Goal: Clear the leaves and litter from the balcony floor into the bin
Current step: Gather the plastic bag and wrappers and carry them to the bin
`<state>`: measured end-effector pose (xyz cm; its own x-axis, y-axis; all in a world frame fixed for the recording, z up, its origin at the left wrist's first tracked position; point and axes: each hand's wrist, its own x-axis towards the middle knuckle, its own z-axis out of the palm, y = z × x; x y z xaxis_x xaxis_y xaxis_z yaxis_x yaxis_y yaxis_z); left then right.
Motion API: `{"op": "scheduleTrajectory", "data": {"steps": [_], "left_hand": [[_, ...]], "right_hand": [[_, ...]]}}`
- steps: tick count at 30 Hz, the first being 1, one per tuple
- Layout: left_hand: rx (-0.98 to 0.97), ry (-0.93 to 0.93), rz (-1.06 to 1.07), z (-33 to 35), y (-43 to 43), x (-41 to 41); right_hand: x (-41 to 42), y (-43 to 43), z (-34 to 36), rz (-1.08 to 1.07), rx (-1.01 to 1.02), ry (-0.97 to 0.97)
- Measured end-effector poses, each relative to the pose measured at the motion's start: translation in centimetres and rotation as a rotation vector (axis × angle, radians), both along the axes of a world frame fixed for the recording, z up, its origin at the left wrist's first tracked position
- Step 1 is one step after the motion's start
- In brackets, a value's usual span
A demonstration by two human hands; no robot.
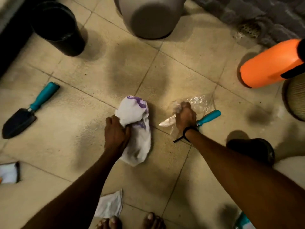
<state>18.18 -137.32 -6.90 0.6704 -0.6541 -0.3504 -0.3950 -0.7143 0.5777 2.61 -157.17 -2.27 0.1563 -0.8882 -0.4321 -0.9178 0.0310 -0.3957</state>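
Gripping a crumpled white wad with purple print, the left hand has its fingers curled into it, pressing it to the floor. Just beside it, the right hand clutches clear plastic, fingers bunched round a fistful while the rest spreads out past the knuckles. A teal handle sticks out from under the right wrist. The black bin stands well beyond the left hand, off to its left. A trowel lies further left.
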Motion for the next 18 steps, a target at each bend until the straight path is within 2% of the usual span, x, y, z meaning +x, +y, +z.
{"op": "scheduleTrajectory", "data": {"steps": [2, 3, 7, 10, 15, 18], "left_hand": [[0.021, 0.057, 0.052, 0.8, 0.7, 0.9], [0.040, 0.092, 0.148, 2.1, 1.6, 1.5], [0.082, 0.141, 0.384, 8.2, 4.2, 1.0], [0.058, 0.095, 0.451, 11.8, 7.4, 1.3], [-0.023, -0.032, 0.718, 16.4, 14.3, 2.0], [0.045, 0.014, 0.877, 17.5, 19.4, 2.3]], "right_hand": [[1.0, 4.0, 1.1, 0.118, -0.009, -0.072], [1.8, 6.2, 1.8, 0.158, 0.005, -0.132], [2.9, 12.0, 6.1, 0.116, 0.081, -0.261], [4.0, 15.3, 8.8, 0.044, 0.154, -0.254], [6.1, 19.3, 12.1, -0.036, 0.299, -0.210], [8.4, 21.2, 13.4, 0.065, 0.258, -0.189]]}}
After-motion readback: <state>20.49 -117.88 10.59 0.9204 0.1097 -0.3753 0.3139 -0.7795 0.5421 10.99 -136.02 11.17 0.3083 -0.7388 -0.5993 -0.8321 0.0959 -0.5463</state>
